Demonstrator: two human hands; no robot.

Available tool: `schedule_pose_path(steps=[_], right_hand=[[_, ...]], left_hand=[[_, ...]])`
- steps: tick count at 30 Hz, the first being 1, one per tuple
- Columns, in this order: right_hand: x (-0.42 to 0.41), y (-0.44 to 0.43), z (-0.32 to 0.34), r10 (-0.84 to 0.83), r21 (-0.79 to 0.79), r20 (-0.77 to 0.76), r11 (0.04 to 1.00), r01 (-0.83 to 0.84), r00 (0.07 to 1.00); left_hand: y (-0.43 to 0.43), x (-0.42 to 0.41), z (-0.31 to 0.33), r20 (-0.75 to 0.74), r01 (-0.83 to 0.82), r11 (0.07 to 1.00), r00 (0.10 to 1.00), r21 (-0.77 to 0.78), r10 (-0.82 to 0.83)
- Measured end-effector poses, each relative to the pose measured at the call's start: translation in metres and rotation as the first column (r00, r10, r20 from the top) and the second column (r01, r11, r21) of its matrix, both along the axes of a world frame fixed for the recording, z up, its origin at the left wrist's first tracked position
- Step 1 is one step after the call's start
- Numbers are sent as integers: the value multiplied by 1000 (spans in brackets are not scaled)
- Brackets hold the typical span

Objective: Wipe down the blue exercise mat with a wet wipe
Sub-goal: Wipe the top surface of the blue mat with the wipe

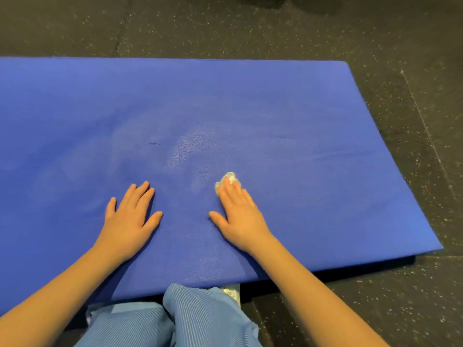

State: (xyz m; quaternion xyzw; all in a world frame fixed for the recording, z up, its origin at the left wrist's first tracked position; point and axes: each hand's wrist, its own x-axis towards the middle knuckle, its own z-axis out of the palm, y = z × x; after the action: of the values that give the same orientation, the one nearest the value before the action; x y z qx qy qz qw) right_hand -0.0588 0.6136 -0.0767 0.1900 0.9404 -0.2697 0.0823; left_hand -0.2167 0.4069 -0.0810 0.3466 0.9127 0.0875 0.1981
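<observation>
The blue exercise mat point(275, 116) lies flat on the floor and fills most of the view. My right hand point(239, 216) lies flat on it with straight fingers, pressing a crumpled white wet wipe point(226, 178) under the fingertips. Only the wipe's far edge shows past the fingers. My left hand point(130, 216) rests flat on the mat to the left, fingers spread, holding nothing. A pale damp sheen point(185, 151) marks the mat just beyond the two hands.
Black speckled rubber floor point(413, 58) surrounds the mat on the far and right sides. My knees in light blue ribbed trousers point(190, 319) are at the mat's near edge. A small pale object point(231, 291) sits by the right knee.
</observation>
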Motion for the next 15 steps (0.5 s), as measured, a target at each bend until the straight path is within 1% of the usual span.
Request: schedule_pose_path(steps=[2,4,5,7,9,10,11,14,15], right_hand=[[3,-4,6,140,6,-15,990,-140,990],[-2,14,2,174,29,-8,984,-174,985],[-7,25,0,148,60,1,987,-147,989],[-21,43,-7,14,121,40,992,-18,999],[-36,46,-15,-133,124,67,984,124,989],[-42,41,-18,-162,106,64,982,155,985],[-46,33,-18,-134,79,62,988,129,989],[-46,14,-14,145,58,23,988,-146,989],[-46,17,-14,202,67,25,977,-203,979]], left_hand=[[7,-2,-1,16,15,1000,1000,-11,-15],[9,0,-3,5,23,1000,1000,-22,-23],[8,1,-4,-5,22,1000,1000,-21,-23],[5,2,-5,-12,20,1000,1000,-14,-20],[4,3,-7,-13,18,1000,1000,-10,-18],[5,3,-8,-15,18,1000,1000,-9,-19],[5,3,-8,-17,17,1000,1000,-9,-17],[5,4,-9,-23,16,1000,1000,7,-16],[6,3,-8,-18,20,1000,1000,11,-20]])
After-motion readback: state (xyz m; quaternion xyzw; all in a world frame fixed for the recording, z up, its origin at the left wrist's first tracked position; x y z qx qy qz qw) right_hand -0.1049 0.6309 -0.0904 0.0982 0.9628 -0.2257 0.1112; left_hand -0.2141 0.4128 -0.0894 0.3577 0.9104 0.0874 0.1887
